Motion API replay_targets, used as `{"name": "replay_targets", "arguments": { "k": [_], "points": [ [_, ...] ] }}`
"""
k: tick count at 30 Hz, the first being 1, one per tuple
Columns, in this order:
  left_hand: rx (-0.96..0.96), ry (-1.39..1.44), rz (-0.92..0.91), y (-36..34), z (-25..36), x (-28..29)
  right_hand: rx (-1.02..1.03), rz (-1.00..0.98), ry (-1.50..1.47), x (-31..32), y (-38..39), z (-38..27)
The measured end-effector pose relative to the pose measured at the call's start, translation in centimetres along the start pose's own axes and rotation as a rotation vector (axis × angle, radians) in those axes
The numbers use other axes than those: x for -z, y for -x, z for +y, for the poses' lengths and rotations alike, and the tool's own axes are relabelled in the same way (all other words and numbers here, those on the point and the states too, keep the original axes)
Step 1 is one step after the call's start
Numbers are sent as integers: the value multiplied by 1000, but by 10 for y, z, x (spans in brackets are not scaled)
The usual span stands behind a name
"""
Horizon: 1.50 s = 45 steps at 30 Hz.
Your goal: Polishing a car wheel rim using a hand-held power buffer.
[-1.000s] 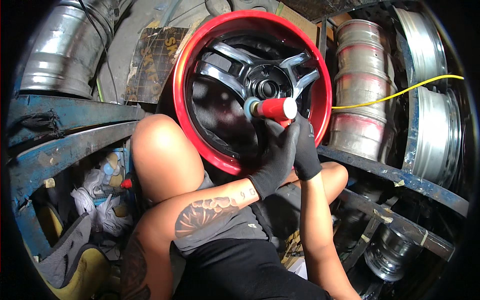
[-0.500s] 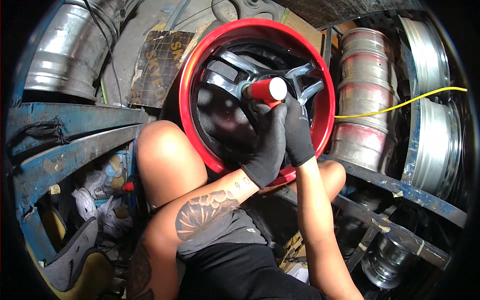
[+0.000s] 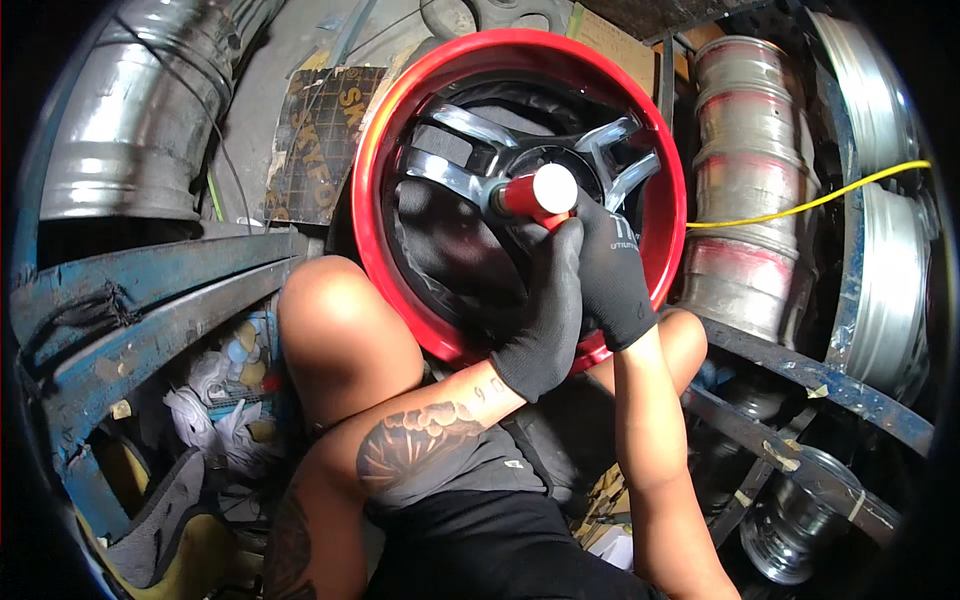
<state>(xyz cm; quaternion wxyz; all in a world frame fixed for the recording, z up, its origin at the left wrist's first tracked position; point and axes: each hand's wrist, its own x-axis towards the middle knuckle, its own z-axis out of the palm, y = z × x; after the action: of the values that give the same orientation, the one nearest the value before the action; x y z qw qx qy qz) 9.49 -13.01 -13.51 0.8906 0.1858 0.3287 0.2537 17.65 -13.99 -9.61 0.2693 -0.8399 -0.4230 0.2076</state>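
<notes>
A red-rimmed car wheel (image 3: 366,215) with polished split spokes and a dark centre lies between my knees. Over its hub is a small red hand-held power tool (image 3: 525,195) with a round white end cap, its narrow metal nose against a left-hand spoke. My left hand (image 3: 548,310), in a black knit glove, is closed round the tool's lower part, thumb pointing up along it. Wrapped over the same grip from the other side is my right hand (image 3: 615,275), gloved too. The grip itself is mostly hidden by the gloves.
Bare metal rim barrels (image 3: 745,180) are stacked at right, beside a blue rack (image 3: 850,385) holding more rims. A yellow hose (image 3: 810,205) crosses there. Blue steel beams (image 3: 160,275) and a large silver barrel (image 3: 125,130) stand at left. Printed cardboard (image 3: 315,140) lies behind.
The whole view has shifted slightly, so the wheel looks a little larger. The tool stays at the left spoke near the hub, with both hands still round it.
</notes>
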Motion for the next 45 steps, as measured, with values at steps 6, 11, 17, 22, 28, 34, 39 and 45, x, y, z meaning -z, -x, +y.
{"name": "replay_targets", "arguments": {
  "k": [6,11,17,22,28,34,39,45],
  "points": [
    [168,67,20,0,9,3,-49,-3,-19,3,3,-6],
    [253,81,-38,3,11,-1,-45,34,23,-2,8,5],
    [379,-93,-35,-4,9,4,0,46,-32,1,9,29],
    [310,-261,-185,3,19,19,-17,-1,30,0,9,19],
    [411,145,-368,4,16,16,32,-75,-84,10,-4,5],
    [144,246,-129,-3,32,5,80,-202,90,10,-33,-26],
    [143,582,-85,-8,68,-5,189,-247,341,5,-60,-52],
    [148,738,19,-4,111,-12,394,-228,351,-1,-85,-90]
  ]
}}
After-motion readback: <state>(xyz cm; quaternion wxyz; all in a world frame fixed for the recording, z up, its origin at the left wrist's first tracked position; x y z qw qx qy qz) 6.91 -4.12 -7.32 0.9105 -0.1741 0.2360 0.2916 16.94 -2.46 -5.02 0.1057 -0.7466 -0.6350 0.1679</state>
